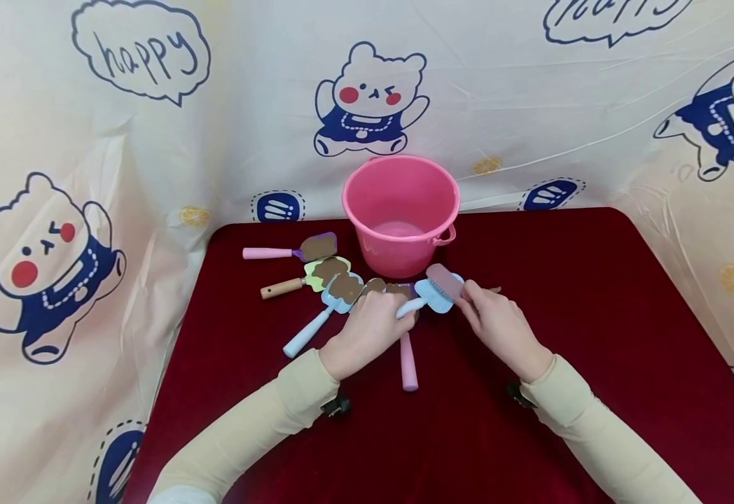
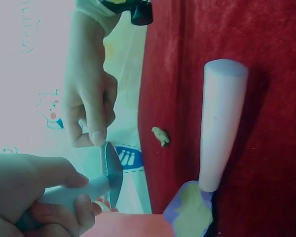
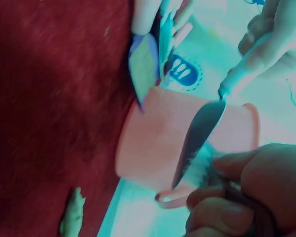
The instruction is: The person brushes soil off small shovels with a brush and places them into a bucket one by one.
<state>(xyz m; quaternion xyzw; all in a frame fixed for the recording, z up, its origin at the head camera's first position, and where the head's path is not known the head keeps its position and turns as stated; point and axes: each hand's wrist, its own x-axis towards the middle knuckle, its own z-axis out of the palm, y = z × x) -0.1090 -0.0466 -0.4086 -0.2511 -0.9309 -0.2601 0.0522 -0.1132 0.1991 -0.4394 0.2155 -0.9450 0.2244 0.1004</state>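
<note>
The left hand (image 1: 373,325) is gripping a blue shovel (image 1: 432,297); the right hand (image 1: 499,325) is grasping what is probably a brush (image 1: 446,281) over its blade, just near of the pink bucket (image 1: 386,248).

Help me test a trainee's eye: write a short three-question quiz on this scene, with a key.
1. Multiple choice: what does the right hand hold? A) a shovel; B) a brush; C) nothing.
2. True or false: the pink bucket stands upright on the red cloth.
3. Short answer: which hand grips the raised blue shovel?

Key: 1 B; 2 true; 3 the left hand.
</note>
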